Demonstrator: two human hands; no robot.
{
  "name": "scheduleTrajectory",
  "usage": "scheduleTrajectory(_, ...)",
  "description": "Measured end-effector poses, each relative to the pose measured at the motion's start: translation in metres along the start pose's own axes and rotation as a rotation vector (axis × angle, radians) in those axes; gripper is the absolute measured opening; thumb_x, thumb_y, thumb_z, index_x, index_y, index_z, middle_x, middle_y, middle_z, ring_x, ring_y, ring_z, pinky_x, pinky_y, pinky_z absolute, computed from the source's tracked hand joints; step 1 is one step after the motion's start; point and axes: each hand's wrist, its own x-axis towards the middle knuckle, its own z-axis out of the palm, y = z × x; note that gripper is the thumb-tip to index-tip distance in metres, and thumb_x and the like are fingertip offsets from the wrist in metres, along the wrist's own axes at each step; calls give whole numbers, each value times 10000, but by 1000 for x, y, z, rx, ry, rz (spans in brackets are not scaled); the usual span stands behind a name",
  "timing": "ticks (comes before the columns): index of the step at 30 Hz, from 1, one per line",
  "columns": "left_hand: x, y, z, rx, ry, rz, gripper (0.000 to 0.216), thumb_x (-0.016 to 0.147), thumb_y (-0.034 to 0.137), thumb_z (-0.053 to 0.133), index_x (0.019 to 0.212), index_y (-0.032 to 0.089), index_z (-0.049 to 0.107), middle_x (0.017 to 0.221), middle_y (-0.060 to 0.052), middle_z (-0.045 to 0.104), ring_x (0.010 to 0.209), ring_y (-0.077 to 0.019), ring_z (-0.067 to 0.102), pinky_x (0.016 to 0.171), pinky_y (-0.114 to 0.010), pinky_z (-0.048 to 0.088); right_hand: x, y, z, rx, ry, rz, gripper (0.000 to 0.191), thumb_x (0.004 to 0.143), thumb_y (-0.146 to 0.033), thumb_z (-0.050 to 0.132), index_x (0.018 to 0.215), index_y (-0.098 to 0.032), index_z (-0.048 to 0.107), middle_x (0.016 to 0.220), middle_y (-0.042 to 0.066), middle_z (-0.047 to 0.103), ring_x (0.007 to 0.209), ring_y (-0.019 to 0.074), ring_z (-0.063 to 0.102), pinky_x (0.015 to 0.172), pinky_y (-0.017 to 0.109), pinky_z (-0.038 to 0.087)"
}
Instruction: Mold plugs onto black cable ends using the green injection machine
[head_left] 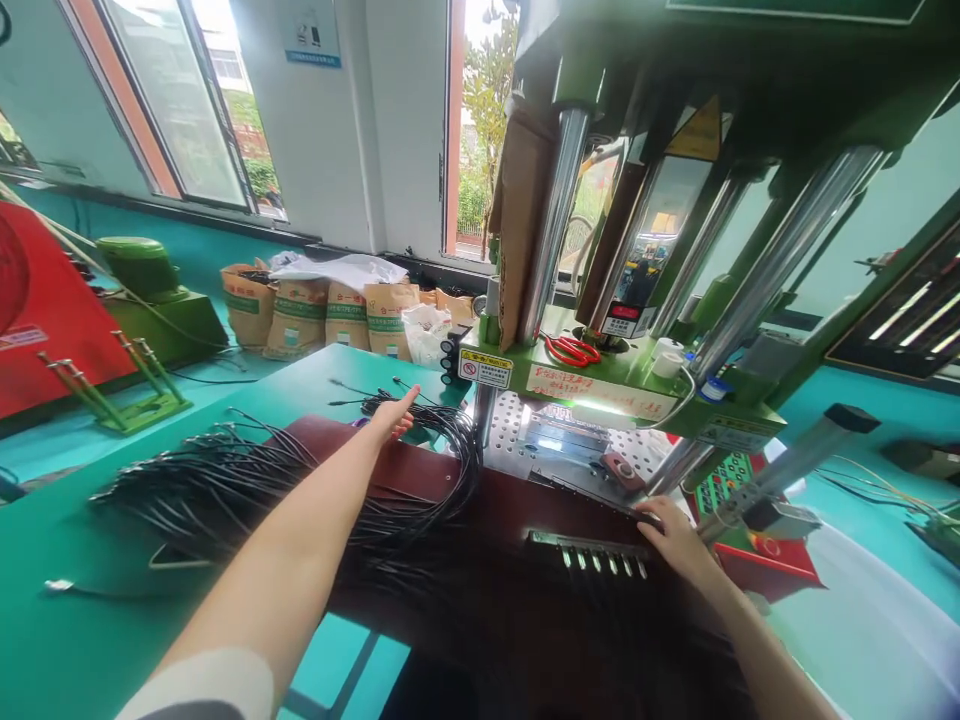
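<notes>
My left hand reaches far forward over the dark red work surface, fingers stretched out and open, just above a large bundle of black cables. My right hand rests on the right end of a metal fixture holding a row of small plug ends. Its fingers curl down on the fixture's edge; what they grip, if anything, is hidden. Both hands sit in front of a green vertical press machine.
The press has chrome columns and a perforated plate under it. Red scissors lie on its green ledge. Brown paper sacks line the far wall under windows. A red machine stands at left.
</notes>
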Motion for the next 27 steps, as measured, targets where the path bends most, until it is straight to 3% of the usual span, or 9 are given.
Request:
scheduleTrajectory(4,-5,9,3,266,-175,-177,358,791,372,532,543,124,463,358,54,391,292,-40,315,343,-166,163,-22,-11,-12,-95,-183,-118,461,614,-40,368,967,-216,607,1034,93,585,1011,217,524,934,359,379)
scheduleTrajectory(7,-30,14,24,370,-375,-170,320,793,374,519,644,91,524,405,46,475,334,-37,372,362,-138,190,-36,-22,-19,-156,-330,-171,518,609,-16,365,1055,-167,579,1087,104,563,1048,213,492,939,346,356)
scheduleTrajectory(10,-80,7,60,363,-599,-141,286,772,378,533,741,95,568,489,29,551,416,-62,458,405,-143,279,-37,-39,-26,-243,-362,-174,457,635,-20,387,1029,-147,581,1024,110,567,997,226,495,889,353,353)
scheduleTrajectory(13,-141,-11,95,329,-968,-183,286,731,377,574,884,138,604,656,-26,629,538,-121,538,441,-190,359,-27,-54,-37,-184,-462,-127,413,597,-9,437,937,-173,605,920,79,586,894,209,522,781,298,368)
scheduleTrajectory(15,-175,-25,112,341,-1087,-183,304,709,364,597,945,173,616,749,-38,646,601,-136,546,479,-207,375,-19,-57,-44,-117,-505,-55,356,568,-2,462,829,-183,623,840,54,598,810,192,530,682,252,362)
scheduleTrajectory(18,-203,-42,129,519,-1095,-60,224,703,380,597,775,179,666,652,-17,627,567,-136,511,496,-222,328,-10,-54,-49,-78,-469,58,307,545,6,467,716,-196,622,724,22,599,695,170,519,573,227,321)
scheduleTrajectory(21,-210,-53,146,637,-1090,-6,279,704,424,584,608,169,649,559,-15,596,526,-142,487,502,-241,298,-1,-51,-51,-35,-350,153,287,537,10,475,662,-202,623,680,6,599,672,165,505,566,227,303)
scheduleTrajectory(23,-211,-59,160,516,-1067,-85,259,670,420,628,707,166,663,619,-22,623,569,-152,513,536,-241,325,8,-51,-53,4,-252,194,288,538,12,481,657,-202,631,698,4,606,708,171,506,589,229,305)
scheduleTrajectory(27,-212,-65,198,-58,-929,-451,394,624,315,711,965,156,594,905,-74,650,796,-162,575,676,-236,395,38,-54,-59,109,-108,236,271,537,14,499,641,-193,640,644,-14,592,706,166,504,603,227,312)
